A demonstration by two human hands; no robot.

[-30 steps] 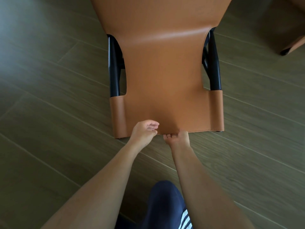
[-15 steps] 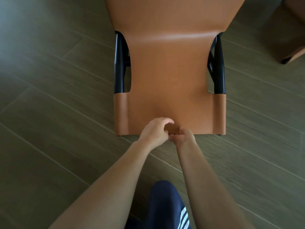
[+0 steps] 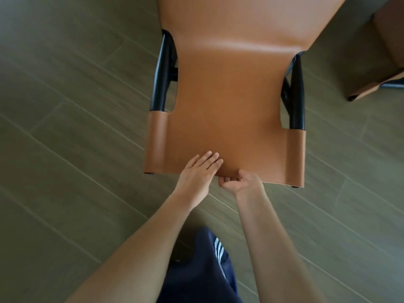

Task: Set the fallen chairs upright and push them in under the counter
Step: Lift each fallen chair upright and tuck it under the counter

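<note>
**Pushing the chair in**

We stood behind the tan leather chair (image 3: 231,106) and looked down at it. It sat on the wood floor (image 3: 65,149) right in front of us, its back close to us and its seat on the far side. Its black frame (image 3: 161,73) showed at both sides.

Our left hand (image 3: 197,171) lay flat on the top of the chair back, with the fingers straight and close together. Our right hand (image 3: 239,182) was just beside it. Its fingers were curled round the top edge of the back and held it.

We think the chair was already standing up, so the step in hand was the push. We could not clearly see the counter. A second chair (image 3: 384,62) of the same tan color was at the far right, well apart from ours.

Next, we would need to push away from us with both hands. The push should be slow and straight, so the chair slides and does not tip or bump the other one.
</note>
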